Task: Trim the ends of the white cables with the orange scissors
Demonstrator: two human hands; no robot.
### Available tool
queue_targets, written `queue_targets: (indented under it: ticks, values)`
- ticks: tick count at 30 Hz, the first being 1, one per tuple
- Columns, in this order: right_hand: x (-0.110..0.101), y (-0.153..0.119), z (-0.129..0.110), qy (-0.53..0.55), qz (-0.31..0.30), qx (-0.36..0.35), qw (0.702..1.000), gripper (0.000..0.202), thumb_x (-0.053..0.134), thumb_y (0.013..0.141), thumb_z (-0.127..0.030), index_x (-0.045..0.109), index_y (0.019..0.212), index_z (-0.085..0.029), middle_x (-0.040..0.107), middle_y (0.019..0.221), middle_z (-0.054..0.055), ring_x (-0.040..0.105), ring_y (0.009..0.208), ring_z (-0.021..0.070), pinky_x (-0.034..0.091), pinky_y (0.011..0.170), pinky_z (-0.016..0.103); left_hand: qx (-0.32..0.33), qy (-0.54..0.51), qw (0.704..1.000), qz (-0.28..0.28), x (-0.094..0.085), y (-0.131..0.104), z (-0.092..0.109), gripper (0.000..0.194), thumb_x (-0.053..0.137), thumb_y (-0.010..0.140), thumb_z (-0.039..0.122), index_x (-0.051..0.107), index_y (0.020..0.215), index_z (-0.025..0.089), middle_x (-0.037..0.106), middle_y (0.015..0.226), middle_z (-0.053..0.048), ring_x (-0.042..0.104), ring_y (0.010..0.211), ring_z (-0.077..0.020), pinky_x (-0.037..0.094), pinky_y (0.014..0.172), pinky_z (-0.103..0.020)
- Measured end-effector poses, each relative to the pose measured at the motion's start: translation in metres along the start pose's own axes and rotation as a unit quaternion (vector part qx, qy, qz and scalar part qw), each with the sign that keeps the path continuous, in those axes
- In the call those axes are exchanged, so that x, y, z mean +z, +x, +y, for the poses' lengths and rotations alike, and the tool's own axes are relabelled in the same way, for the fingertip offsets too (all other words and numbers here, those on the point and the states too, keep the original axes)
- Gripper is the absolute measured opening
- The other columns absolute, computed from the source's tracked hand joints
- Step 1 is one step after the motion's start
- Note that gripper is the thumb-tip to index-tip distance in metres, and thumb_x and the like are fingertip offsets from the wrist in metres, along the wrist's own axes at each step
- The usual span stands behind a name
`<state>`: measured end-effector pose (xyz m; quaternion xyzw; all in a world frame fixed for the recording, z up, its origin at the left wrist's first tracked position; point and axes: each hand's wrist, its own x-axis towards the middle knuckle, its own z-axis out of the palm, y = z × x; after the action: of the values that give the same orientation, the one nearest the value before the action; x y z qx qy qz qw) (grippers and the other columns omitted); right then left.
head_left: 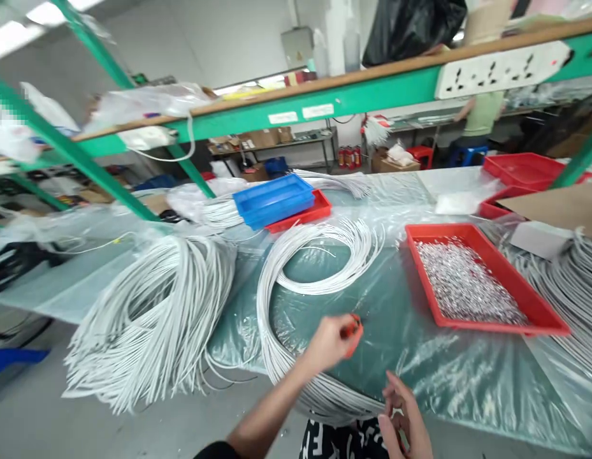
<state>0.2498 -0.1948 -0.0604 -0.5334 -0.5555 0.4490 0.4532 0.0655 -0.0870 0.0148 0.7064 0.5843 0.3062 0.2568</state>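
My left hand point(330, 343) is closed around a small orange tool point(355, 338) with a dark inner part, held over the green table surface. The fingers hide most of the tool, so its exact kind does not show. Lower down, at the table's front edge, my right hand point(406, 417) has its fingers curved and apart, with nothing visible in them. Close to its fingertips are the ends of a bundle of white cables point(271, 338), which curves around the left forearm and hangs partly over the edge. A coiled loop of white cables point(315, 287) lies behind it.
A thick pile of white cables point(152, 312) overhangs the left edge. On the right stands a red tray point(506, 287) of small metal parts, with grey cables point(580, 293) beyond it. Blue trays point(274, 199) sit behind the loop. A green shelf beam point(257, 115) crosses above.
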Motion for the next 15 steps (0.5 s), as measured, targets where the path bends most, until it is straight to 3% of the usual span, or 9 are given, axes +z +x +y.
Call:
queue_targets:
  ticks: [2, 4, 5, 7, 9, 11, 13, 15]
  values:
    - [0.005, 0.021, -0.006, 0.001, -0.032, -0.061, 0.998, 0.061, 0.051, 0.094, -0.049, 0.038, 0.148, -0.022, 0.062, 0.127, 0.014, 0.068, 0.082, 0.0218, 0.056, 0.062, 0.028, 0.006, -0.115, 0.992, -0.048, 0.020, -0.034, 0.023, 0.013, 0.057, 0.079, 0.013, 0.059, 0.066, 0.013, 0.051, 0.062, 0.002, 0.040, 0.057, -0.0079, 0.033, 0.053, -0.018]
    - [0.008, 0.042, -0.015, 0.002, -0.082, -0.133, 0.988, 0.057, 0.048, 0.095, -0.049, 0.043, 0.144, -0.021, 0.056, 0.137, 0.014, 0.062, 0.115, 0.0265, 0.055, 0.089, 0.032, -0.021, -0.177, 0.983, -0.030, 0.036, -0.058, 0.035, 0.011, 0.058, 0.073, 0.008, 0.055, 0.064, 0.013, 0.047, 0.060, 0.003, 0.037, 0.057, -0.0078, 0.034, 0.054, -0.019]
    - [0.009, 0.053, -0.020, 0.001, -0.114, -0.151, 0.982, 0.049, 0.046, 0.096, -0.048, 0.051, 0.137, -0.021, 0.059, 0.134, 0.013, 0.059, 0.120, 0.0259, 0.052, 0.096, 0.033, -0.053, -0.181, 0.982, 0.012, 0.041, -0.066, 0.038, 0.010, 0.056, 0.072, 0.007, 0.055, 0.065, 0.013, 0.046, 0.059, 0.004, 0.037, 0.057, -0.0081, 0.034, 0.055, -0.019]
    - [0.010, 0.072, -0.032, -0.007, -0.201, -0.150, 0.968, 0.037, 0.040, 0.100, -0.046, 0.064, 0.114, -0.022, 0.069, 0.111, 0.009, 0.065, 0.106, 0.0216, 0.053, 0.091, 0.030, -0.073, -0.169, 0.983, 0.026, 0.044, -0.074, 0.038, 0.006, 0.056, 0.074, 0.009, 0.061, 0.075, 0.012, 0.055, 0.067, 0.001, 0.046, 0.064, -0.0104, 0.041, 0.062, -0.020]
    - [0.010, 0.089, -0.041, -0.039, -0.270, -0.129, 0.953, 0.044, 0.031, 0.103, -0.044, 0.066, 0.092, -0.022, 0.070, 0.086, 0.004, 0.067, 0.086, 0.0186, 0.053, 0.081, 0.028, -0.081, -0.156, 0.984, 0.005, 0.043, -0.077, 0.036, 0.017, 0.057, 0.076, 0.013, 0.066, 0.091, 0.012, 0.065, 0.080, -0.003, 0.055, 0.073, -0.0142, 0.047, 0.070, -0.023]
    - [0.009, 0.105, -0.047, -0.073, -0.308, -0.155, 0.936, 0.048, 0.027, 0.104, -0.045, 0.064, 0.083, -0.022, 0.069, 0.079, 0.002, 0.067, 0.080, 0.0179, 0.051, 0.078, 0.028, -0.091, -0.150, 0.984, -0.022, 0.039, -0.080, 0.035, 0.028, 0.060, 0.078, 0.018, 0.067, 0.105, 0.014, 0.070, 0.092, -0.006, 0.062, 0.081, -0.0183, 0.051, 0.076, -0.026]
    - [0.006, 0.125, -0.046, -0.107, -0.320, -0.205, 0.919, 0.048, 0.025, 0.104, -0.044, 0.062, 0.082, -0.023, 0.068, 0.077, 0.002, 0.066, 0.077, 0.0181, 0.050, 0.075, 0.029, -0.102, -0.145, 0.984, -0.021, 0.035, -0.084, 0.032, 0.034, 0.061, 0.082, 0.023, 0.067, 0.115, 0.017, 0.072, 0.107, -0.009, 0.066, 0.092, -0.0219, 0.053, 0.085, -0.029]
    - [0.000, 0.151, -0.041, -0.166, -0.280, -0.250, 0.912, 0.048, 0.022, 0.105, -0.040, 0.060, 0.083, -0.022, 0.068, 0.075, 0.003, 0.065, 0.075, 0.0191, 0.047, 0.073, 0.030, -0.111, -0.129, 0.985, 0.008, 0.026, -0.084, 0.023, 0.039, 0.059, 0.087, 0.030, 0.064, 0.125, 0.021, 0.068, 0.124, -0.010, 0.066, 0.106, -0.0237, 0.053, 0.095, -0.031]
